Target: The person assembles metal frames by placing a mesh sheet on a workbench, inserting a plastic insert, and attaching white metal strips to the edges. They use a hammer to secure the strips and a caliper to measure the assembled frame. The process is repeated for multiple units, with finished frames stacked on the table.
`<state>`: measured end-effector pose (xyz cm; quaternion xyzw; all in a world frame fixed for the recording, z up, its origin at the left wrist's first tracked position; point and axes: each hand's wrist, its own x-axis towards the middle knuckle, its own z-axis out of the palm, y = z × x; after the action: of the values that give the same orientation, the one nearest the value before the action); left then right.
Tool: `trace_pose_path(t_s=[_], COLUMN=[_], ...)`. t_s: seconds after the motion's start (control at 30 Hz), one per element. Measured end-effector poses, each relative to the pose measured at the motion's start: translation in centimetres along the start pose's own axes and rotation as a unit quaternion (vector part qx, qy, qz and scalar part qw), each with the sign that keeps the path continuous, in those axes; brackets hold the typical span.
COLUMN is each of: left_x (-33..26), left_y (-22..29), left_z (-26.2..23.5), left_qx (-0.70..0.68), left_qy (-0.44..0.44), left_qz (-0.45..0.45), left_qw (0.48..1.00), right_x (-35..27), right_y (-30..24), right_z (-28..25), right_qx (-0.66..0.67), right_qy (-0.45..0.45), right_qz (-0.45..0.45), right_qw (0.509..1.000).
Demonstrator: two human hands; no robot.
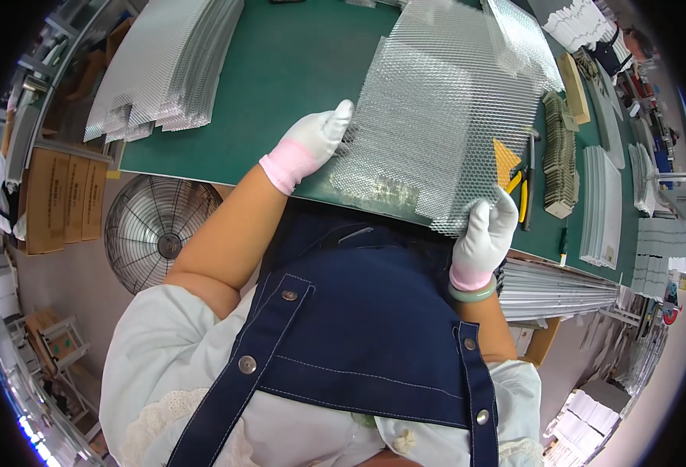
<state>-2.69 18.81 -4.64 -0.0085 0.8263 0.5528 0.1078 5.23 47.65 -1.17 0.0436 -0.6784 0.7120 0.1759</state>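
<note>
A silvery expanded-metal mesh sheet (413, 117) lies tilted over the green worktop, its near corner reaching past the front edge. My left hand (316, 142), in a white glove with a pink cuff, holds the sheet's left edge; the thumb shows on top and the fingertips are partly hidden beneath. At the near right corner, my right hand (484, 233), gloved the same way, pinches the mesh between thumb and fingers. More mesh sheets (523, 47) lie under and beyond this one. Beside the right hand are yellow-handled pliers (523, 194) and a yellow mesh-patterned piece (505, 159).
A tall stack of mesh sheets (160, 62) stands on the green worktop (288, 62) at the left. On the right are a row of grey-brown strips (559, 156), a wooden block (573, 87) and white panels (600, 206). A floor fan (160, 233) and cardboard boxes (59, 202) stand below left.
</note>
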Motion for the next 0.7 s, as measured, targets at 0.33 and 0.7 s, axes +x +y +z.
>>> trace_pose_path(t_s=[0.33, 0.7], left_x=[-1.3, -1.3], left_y=[2.8, 2.6], left_z=[1.3, 3.4], left_qx=[0.136, 0.237], left_qy=[0.045, 0.112], left_qz=[-0.004, 0.020], left_qw=[0.990, 0.965], right_x=[3.2, 4.1], right_y=[4.7, 4.8], right_z=[-1.0, -0.9], right_qx=[-0.412, -0.466], right_qy=[-0.052, -0.095], right_qz=[0.116, 0.159], right_qw=[0.902, 0.865])
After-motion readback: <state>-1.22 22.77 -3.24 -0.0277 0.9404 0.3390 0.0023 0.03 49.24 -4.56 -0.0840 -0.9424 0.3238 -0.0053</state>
